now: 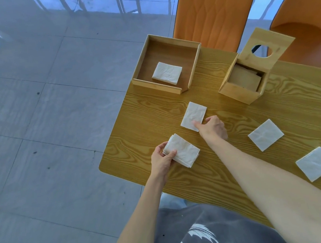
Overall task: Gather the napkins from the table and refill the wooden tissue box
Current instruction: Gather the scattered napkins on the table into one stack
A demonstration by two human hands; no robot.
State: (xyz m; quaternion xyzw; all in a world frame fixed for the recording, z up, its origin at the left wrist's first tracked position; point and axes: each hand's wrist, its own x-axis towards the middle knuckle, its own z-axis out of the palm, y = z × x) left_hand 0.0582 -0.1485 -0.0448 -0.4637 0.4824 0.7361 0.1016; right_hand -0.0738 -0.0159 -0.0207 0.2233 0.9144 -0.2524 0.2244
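left hand [161,160] grips my napkin stack [181,152] w/ closed fingers; right hand [212,128], fingers bent, presses a single napkin [192,114] on the table [146,120].

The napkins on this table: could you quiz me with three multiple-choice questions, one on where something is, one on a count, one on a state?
1. Where does the napkin lie that is already put away?
A. in the open wooden tray
B. on the orange chair
C. on the floor

2. How many single napkins lie on the table with no hand on them?
A. none
B. two
C. five

3. What is the left hand doing?
A. resting flat and empty
B. holding a stack of napkins
C. lifting the box lid

Answers:
1. A: it sits inside the wooden tray at the table's far corner.
2. B: one and another lie free on the table; a third is under the right hand.
3. B: its fingers close on the stack.
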